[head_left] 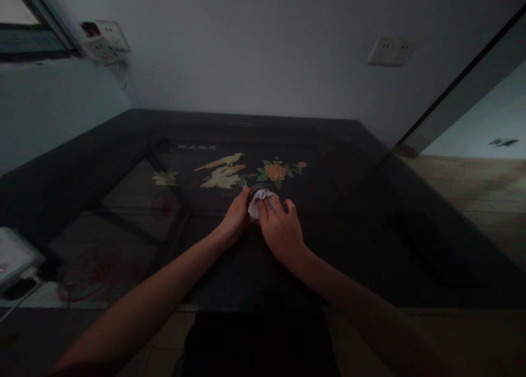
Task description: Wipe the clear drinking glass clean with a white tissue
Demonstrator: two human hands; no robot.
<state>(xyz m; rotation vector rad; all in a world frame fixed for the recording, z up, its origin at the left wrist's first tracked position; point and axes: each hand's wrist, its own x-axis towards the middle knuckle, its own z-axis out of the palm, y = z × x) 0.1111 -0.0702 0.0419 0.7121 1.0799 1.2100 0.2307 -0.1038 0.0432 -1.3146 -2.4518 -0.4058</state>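
Note:
At the middle of the dark glossy table (pixel 349 245), both of my hands meet around a small dark object with a rounded edge (pixel 265 186). My left hand (pixel 237 215) is closed on its left side. A crumpled white tissue (pixel 255 207) lies against the near side of this object. The fingers of my right hand (pixel 282 228) are bent and pressed onto the tissue. My hands and the tissue cover much of the dark object, and the dim light hides its exact kind.
A bird-and-flower picture (pixel 224 175) decorates the tabletop beyond my hands. On the left edge sits a white box-like device (pixel 16 259) with a cable. Wall sockets (pixel 392 52) are at the back right, others (pixel 107 40) at the back left. Wooden floor (pixel 480 182) shows at right.

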